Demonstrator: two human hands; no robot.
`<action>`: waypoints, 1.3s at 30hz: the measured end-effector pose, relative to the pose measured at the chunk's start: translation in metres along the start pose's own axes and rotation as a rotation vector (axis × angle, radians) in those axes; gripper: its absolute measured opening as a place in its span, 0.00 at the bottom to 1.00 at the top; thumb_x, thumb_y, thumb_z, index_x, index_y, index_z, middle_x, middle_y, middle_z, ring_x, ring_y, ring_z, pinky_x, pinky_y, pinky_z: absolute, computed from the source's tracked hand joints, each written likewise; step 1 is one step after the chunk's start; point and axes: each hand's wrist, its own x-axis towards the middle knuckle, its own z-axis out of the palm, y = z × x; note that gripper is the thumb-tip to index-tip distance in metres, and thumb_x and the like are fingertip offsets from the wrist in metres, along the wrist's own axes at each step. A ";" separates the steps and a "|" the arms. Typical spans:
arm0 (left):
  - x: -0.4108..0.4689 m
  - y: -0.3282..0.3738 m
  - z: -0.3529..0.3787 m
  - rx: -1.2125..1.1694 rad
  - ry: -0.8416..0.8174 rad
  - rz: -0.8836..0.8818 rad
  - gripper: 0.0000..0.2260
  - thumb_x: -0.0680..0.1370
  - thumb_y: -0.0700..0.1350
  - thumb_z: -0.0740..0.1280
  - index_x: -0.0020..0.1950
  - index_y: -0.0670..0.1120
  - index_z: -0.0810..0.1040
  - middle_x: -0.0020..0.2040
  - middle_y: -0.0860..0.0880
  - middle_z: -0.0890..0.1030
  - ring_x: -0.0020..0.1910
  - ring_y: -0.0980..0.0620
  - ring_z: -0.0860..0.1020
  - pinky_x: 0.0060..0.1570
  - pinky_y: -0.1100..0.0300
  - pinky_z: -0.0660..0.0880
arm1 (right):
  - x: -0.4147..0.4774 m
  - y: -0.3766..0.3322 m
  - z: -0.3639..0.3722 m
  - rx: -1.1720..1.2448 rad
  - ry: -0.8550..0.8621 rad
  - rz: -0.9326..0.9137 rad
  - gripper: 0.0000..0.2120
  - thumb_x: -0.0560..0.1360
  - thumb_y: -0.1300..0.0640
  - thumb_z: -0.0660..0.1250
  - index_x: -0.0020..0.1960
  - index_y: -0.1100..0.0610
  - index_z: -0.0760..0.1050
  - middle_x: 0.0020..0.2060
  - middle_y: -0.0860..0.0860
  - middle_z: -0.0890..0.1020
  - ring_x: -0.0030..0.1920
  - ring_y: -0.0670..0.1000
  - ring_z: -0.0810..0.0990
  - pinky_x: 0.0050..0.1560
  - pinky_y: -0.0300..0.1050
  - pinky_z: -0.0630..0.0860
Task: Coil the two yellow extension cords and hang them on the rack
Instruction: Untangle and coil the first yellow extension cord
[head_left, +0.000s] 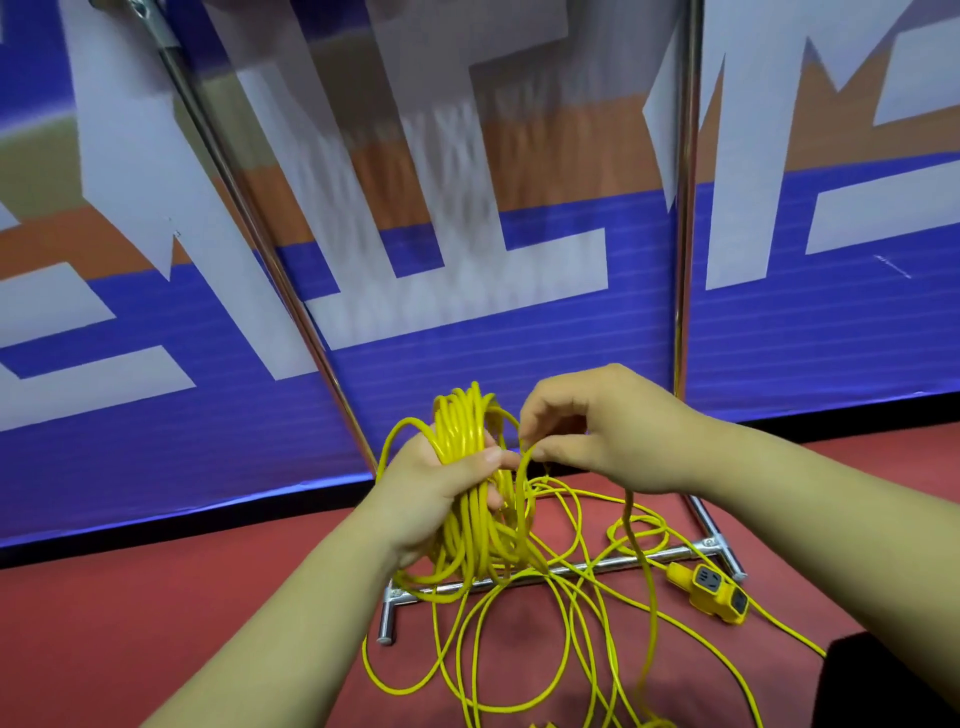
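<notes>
A part-wound yellow extension cord coil (462, 423) is clamped in the left grip (441, 499), a strand (521, 486) is pinched by the right grip (608, 436) beside it, loose cord (648, 577) below is not yet coiled, and nothing is seen hung on the rack (687, 208).

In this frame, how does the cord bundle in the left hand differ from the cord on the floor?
The bundle is gathered into tight loops gripped by the left hand; the floor cord sprawls in loose, uneven loops. The bundle hangs from the hand; the floor cord lies across the rack's base bar. Both are yellow.
</notes>
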 end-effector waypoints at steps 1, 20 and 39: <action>0.000 0.000 0.000 0.006 -0.042 -0.010 0.16 0.74 0.44 0.75 0.55 0.36 0.77 0.36 0.36 0.80 0.30 0.44 0.78 0.37 0.50 0.79 | 0.000 0.000 0.000 0.029 0.017 0.006 0.07 0.73 0.61 0.75 0.48 0.52 0.81 0.40 0.42 0.85 0.43 0.40 0.84 0.47 0.39 0.79; -0.006 0.038 -0.045 -0.332 0.092 0.176 0.07 0.71 0.38 0.68 0.48 0.45 0.76 0.35 0.46 0.76 0.23 0.54 0.71 0.28 0.60 0.73 | -0.019 0.063 0.036 0.489 -0.503 0.405 0.12 0.75 0.67 0.69 0.46 0.56 0.66 0.39 0.57 0.80 0.42 0.55 0.76 0.42 0.49 0.69; 0.007 -0.005 -0.073 -0.252 0.412 -0.085 0.06 0.79 0.41 0.68 0.44 0.40 0.77 0.34 0.44 0.79 0.34 0.47 0.83 0.39 0.54 0.77 | 0.002 -0.004 0.004 0.028 -0.226 0.053 0.03 0.77 0.53 0.71 0.51 0.48 0.82 0.43 0.46 0.85 0.44 0.49 0.83 0.49 0.52 0.78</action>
